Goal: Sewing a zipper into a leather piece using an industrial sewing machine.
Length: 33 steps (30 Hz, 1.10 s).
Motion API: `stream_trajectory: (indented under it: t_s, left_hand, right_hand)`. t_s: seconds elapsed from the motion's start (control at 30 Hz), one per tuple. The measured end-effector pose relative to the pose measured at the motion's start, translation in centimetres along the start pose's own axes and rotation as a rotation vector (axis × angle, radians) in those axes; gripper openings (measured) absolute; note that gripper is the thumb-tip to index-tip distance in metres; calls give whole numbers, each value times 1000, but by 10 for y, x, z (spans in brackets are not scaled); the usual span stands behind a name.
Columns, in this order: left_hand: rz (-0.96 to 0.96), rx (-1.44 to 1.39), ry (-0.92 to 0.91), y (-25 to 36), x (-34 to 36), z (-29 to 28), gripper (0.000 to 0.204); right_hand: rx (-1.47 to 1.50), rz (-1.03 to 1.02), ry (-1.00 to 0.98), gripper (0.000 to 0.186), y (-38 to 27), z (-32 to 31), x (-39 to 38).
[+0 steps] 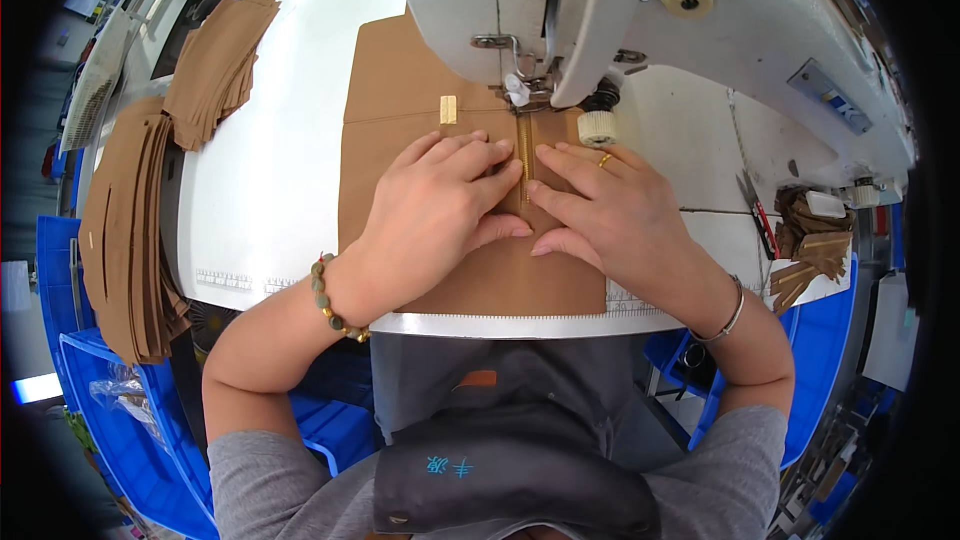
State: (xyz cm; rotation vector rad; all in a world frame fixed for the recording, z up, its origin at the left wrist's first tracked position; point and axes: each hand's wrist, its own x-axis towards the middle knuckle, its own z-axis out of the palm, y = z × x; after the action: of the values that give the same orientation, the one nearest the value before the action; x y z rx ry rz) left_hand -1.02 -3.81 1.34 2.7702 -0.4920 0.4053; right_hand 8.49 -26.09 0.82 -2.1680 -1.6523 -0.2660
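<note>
A brown fabric panel (pixel 545 285) lies on the white sewing table, its far part running under the sewing machine head (pixel 460 10). A gold-toothed zipper (pixel 528 155) runs along a slit in the panel, toward the presser foot (pixel 535 98). My left hand (pixel 430 205) rests on the panel left of the zipper, fingers stretched out and fingertips at its edge. On the other side my right hand (pixel 625 205) lies with fingers spread and pressed down on the fabric. Both thumbs point toward each other below the zipper. A small cream tag (pixel 448 110) sits on the panel.
Stacks of brown fabric pieces (pixel 125 230) stand at the left, with another stack (pixel 220 65) behind. Red-handled snips (pixel 760 220) lie at the right beside brown scraps (pixel 815 240). Blue bins (pixel 130 420) flank the table, whose front edge carries a ruler (pixel 490 326).
</note>
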Motion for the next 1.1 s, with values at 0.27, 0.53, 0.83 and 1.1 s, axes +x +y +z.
stream_trajectory:
  t_s: [0.27,0.53,0.83,1.1]
  left_hand:
    - [-8,43,64,-15,12,10,49]
    - [-50,23,105,-14,10,16,50]
    - [-15,-12,54,-4,-1,6,55]
    - [3,22,93,-18,10,12,59]
  right_hand:
    - [-5,87,-28,51,11,7,10]
    - [-57,102,0,52,21,18,11]
    - [-43,74,-91,57,11,6,1]
    - [-39,104,-44,55,16,16,9]
